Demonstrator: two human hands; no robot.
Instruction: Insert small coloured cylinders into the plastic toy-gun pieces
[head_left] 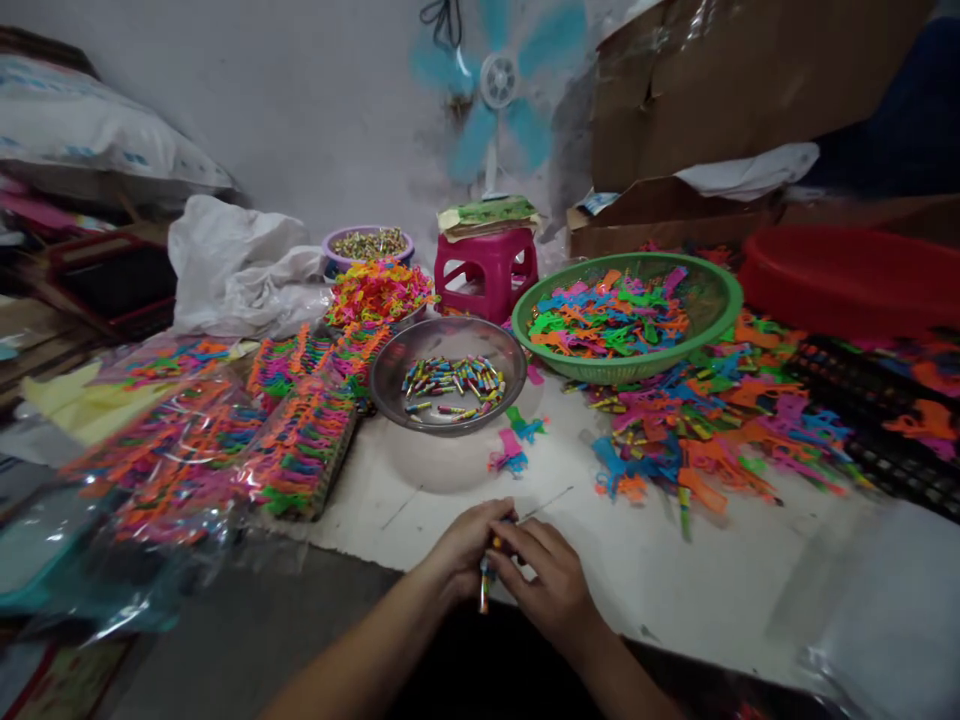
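My left hand (461, 545) and my right hand (547, 585) meet at the near edge of the white table sheet (675, 570). Together they pinch a small multicoloured stick-like toy piece (485, 585), whose lower end pokes out below my fingers. Its upper part is hidden by my fingers. Just beyond my hands stands a metal bowl (448, 375) holding several similar small coloured sticks. Two loose plastic pieces, pink and teal (514, 445), lie between the bowl and my hands.
A green basket (626, 312) of coloured plastic pieces sits at the back right, with a spilled heap (705, 420) beside it. Bagged stacks of coloured pieces (225, 450) lie left. A pink stool (486, 270), purple bowl (367, 245), red basin (855, 275), cardboard boxes and a fan stand behind.
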